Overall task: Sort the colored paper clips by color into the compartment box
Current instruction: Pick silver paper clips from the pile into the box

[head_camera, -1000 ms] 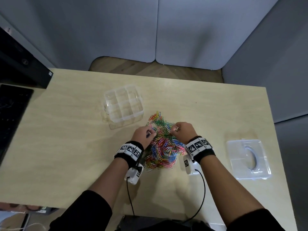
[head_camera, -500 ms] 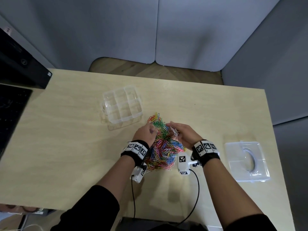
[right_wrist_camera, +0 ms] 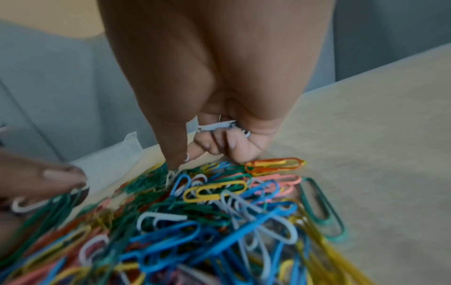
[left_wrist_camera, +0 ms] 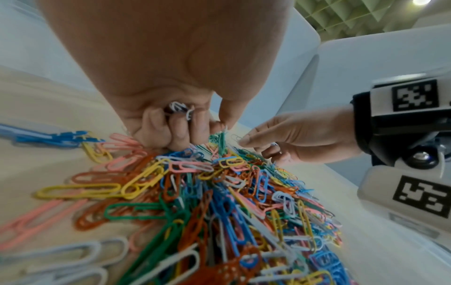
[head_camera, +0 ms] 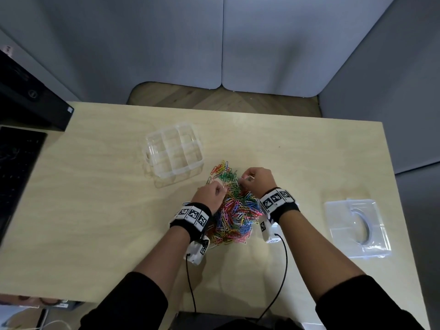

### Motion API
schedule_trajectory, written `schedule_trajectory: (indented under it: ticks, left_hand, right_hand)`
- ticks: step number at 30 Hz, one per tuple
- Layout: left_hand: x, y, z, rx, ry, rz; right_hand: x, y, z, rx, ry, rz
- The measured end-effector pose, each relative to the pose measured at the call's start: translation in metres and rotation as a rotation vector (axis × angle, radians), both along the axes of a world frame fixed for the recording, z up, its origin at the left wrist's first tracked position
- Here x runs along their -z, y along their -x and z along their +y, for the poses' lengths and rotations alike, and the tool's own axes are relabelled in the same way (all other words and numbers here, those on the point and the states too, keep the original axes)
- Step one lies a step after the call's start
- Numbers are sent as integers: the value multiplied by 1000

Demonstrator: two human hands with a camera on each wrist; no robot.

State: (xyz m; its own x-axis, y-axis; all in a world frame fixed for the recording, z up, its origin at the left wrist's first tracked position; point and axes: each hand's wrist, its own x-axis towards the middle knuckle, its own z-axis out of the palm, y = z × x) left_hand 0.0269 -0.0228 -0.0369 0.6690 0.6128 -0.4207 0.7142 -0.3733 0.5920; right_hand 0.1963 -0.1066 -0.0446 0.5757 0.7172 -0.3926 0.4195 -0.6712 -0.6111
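Observation:
A heap of colored paper clips (head_camera: pixel 234 210) lies mid-table between my wrists. The clear compartment box (head_camera: pixel 175 151) stands just beyond it to the left, its cells showing no clips. My left hand (head_camera: pixel 210 192) is over the heap's left edge with its fingers curled round several white clips (left_wrist_camera: pixel 179 110), thumb and forefinger touching the pile. My right hand (head_camera: pixel 258 178) is at the heap's far right edge, also holding white clips (right_wrist_camera: pixel 219 126) in its curled fingers while its thumb and forefinger pinch at a white clip on the pile.
A clear plastic lid (head_camera: pixel 357 226) lies flat at the right of the table. A black keyboard (head_camera: pixel 16 167) and a dark monitor base (head_camera: pixel 31 101) sit at the far left. Grey partition panels stand behind the table.
Both hands have shifted slightly along the far edge of the heap, still curled over it. The right hand moved a little farther from me; the heap and the box stayed put.

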Motion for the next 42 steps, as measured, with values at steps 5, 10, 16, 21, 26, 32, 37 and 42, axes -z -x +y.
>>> schedule_trajectory:
  ticks: [5,10,16,21,26,32,37,42]
  left_hand:
    - [-3,4,5,37,30,-78]
    - [-1,4,7,-83,136,-113]
    - [2,9,6,-301,422,-149]
    - [-10,13,10,-337,518,-133]
    - [-23,12,14,-513,882,-268]
    - [-29,19,6,-450,747,-219]
    - [-23,26,-7,-139,142,57]
    - [-24,31,-17,-35,-25,168]
  right_hand:
    - [-2,-8,-20,81,-23,1]
    - [-5,-1,-9,0,-56,-50]
    - [-2,11,13,-69,31,-133]
    - [-2,13,10,-133,83,-139]
    - [-8,-1,-17,26,-80,219]
    - [-30,10,-47,384,-309,980]
    - [-33,26,-56,412,-284,1248]
    - [-29,45,-61,169,-97,826]
